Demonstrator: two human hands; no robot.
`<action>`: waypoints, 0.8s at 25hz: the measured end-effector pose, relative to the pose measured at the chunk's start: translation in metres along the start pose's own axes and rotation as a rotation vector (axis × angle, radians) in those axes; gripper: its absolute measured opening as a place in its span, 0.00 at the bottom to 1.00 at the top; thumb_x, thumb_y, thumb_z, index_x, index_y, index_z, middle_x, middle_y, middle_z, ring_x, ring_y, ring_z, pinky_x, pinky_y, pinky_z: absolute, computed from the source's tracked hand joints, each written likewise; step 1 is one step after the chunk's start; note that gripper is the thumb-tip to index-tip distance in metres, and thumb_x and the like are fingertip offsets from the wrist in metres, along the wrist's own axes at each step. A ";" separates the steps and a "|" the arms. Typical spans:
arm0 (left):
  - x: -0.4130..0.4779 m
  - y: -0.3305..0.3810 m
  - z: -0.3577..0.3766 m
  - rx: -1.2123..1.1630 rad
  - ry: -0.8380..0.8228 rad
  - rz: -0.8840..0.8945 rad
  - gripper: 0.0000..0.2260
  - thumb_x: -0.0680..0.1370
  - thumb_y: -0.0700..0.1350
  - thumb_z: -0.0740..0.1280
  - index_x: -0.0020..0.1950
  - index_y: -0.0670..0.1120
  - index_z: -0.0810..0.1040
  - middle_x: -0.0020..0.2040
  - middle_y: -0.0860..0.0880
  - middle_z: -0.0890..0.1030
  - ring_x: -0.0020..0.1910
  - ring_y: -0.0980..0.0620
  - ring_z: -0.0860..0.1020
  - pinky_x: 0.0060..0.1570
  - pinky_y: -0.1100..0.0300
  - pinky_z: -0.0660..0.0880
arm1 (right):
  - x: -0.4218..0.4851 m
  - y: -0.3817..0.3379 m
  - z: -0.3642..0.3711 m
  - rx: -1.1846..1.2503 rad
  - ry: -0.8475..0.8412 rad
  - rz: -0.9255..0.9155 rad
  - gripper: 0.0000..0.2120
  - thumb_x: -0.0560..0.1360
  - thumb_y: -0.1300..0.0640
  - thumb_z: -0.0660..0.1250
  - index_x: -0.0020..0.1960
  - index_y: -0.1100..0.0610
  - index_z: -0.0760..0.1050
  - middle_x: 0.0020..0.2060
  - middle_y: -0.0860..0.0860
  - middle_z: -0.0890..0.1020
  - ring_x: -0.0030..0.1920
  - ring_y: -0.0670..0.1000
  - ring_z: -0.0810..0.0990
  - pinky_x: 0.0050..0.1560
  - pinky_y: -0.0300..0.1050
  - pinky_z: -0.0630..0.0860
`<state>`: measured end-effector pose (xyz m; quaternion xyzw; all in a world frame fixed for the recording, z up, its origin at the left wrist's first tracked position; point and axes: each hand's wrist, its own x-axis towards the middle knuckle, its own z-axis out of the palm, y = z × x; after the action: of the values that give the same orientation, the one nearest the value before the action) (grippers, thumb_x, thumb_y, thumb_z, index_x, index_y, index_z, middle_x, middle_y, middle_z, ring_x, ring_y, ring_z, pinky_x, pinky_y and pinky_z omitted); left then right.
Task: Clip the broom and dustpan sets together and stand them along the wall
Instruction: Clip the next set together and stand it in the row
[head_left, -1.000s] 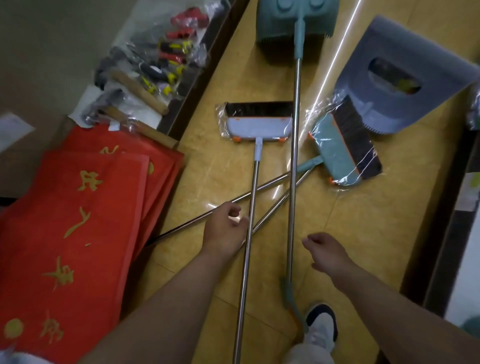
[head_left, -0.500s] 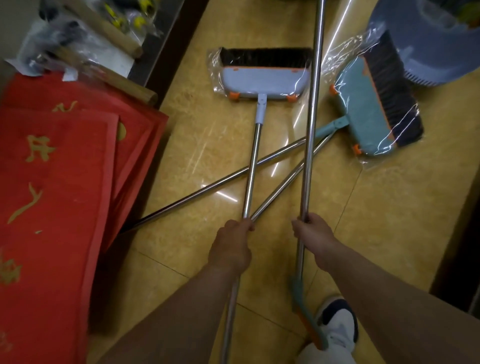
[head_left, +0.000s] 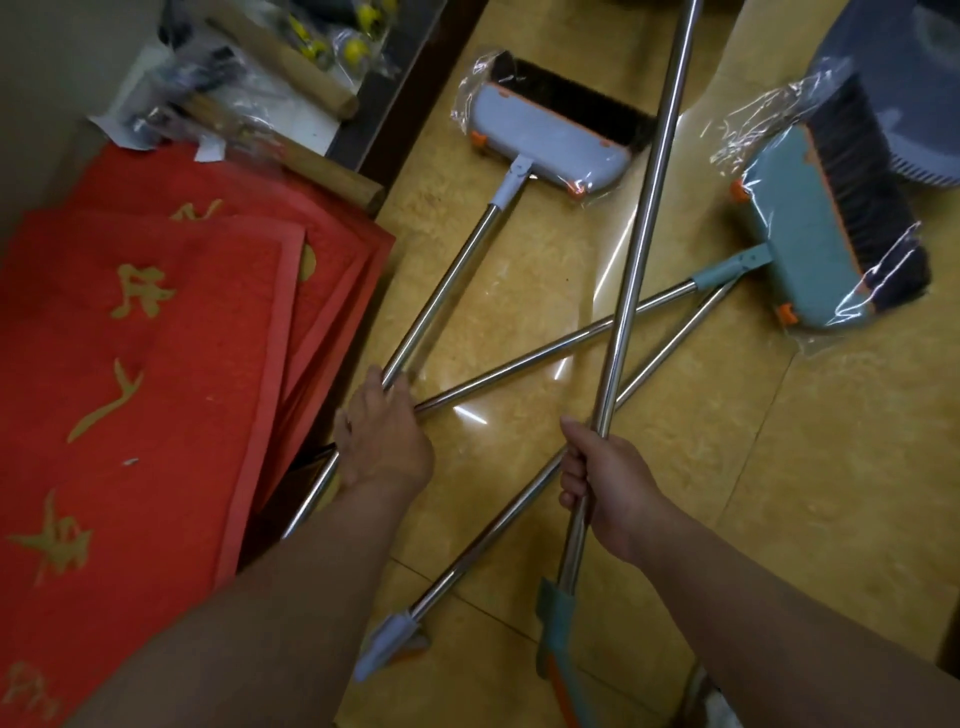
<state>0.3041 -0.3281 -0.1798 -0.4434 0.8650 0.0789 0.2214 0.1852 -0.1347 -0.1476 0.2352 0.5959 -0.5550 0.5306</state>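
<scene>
My left hand (head_left: 384, 436) grips the steel pole of the grey broom (head_left: 545, 135), whose plastic-wrapped head lies on the floor ahead. My right hand (head_left: 608, 473) grips the long steel pole with a teal and orange grip (head_left: 558, 649); this pole rises out of the top of the frame, its far end hidden. The wrapped teal broom (head_left: 810, 234) lies at the right, its pole crossing under the others. A third pole with a grey grip (head_left: 387, 644) lies diagonally on the floor. The grey dustpan (head_left: 904, 104) sits at the upper right.
A stack of red doormats (head_left: 130, 389) fills the left side. Wooden-handled tools in plastic (head_left: 270, 104) lie on a low shelf behind them. The floor is yellow tile (head_left: 779, 493). My shoe (head_left: 717, 706) shows at the bottom edge.
My left hand has swung the grey broom's pole to the left, towards the mats, turning its head. My right hand keeps its grip on the teal-gripped pole, now tilted more.
</scene>
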 end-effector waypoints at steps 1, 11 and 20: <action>0.000 0.004 0.005 0.086 0.053 0.080 0.36 0.77 0.45 0.64 0.81 0.48 0.50 0.81 0.43 0.41 0.80 0.43 0.45 0.77 0.44 0.43 | 0.003 0.005 0.003 0.004 0.027 0.000 0.11 0.80 0.51 0.66 0.42 0.54 0.69 0.27 0.48 0.66 0.26 0.47 0.65 0.32 0.45 0.66; 0.005 -0.007 0.064 -0.364 0.058 -0.065 0.20 0.74 0.42 0.68 0.64 0.53 0.69 0.63 0.48 0.74 0.63 0.44 0.73 0.58 0.47 0.74 | 0.015 0.034 -0.003 -0.010 0.094 -0.011 0.11 0.80 0.52 0.66 0.41 0.52 0.69 0.26 0.47 0.66 0.27 0.47 0.64 0.33 0.45 0.65; 0.006 -0.038 0.040 -0.116 -0.136 0.116 0.10 0.80 0.58 0.61 0.51 0.53 0.73 0.48 0.49 0.77 0.47 0.47 0.77 0.44 0.53 0.75 | -0.012 0.018 0.002 -0.029 0.109 -0.033 0.09 0.81 0.52 0.66 0.44 0.53 0.69 0.27 0.48 0.66 0.27 0.47 0.65 0.32 0.45 0.66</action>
<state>0.3443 -0.3420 -0.2159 -0.3981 0.8661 0.1717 0.2487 0.2056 -0.1280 -0.1445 0.2475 0.6357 -0.5413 0.4915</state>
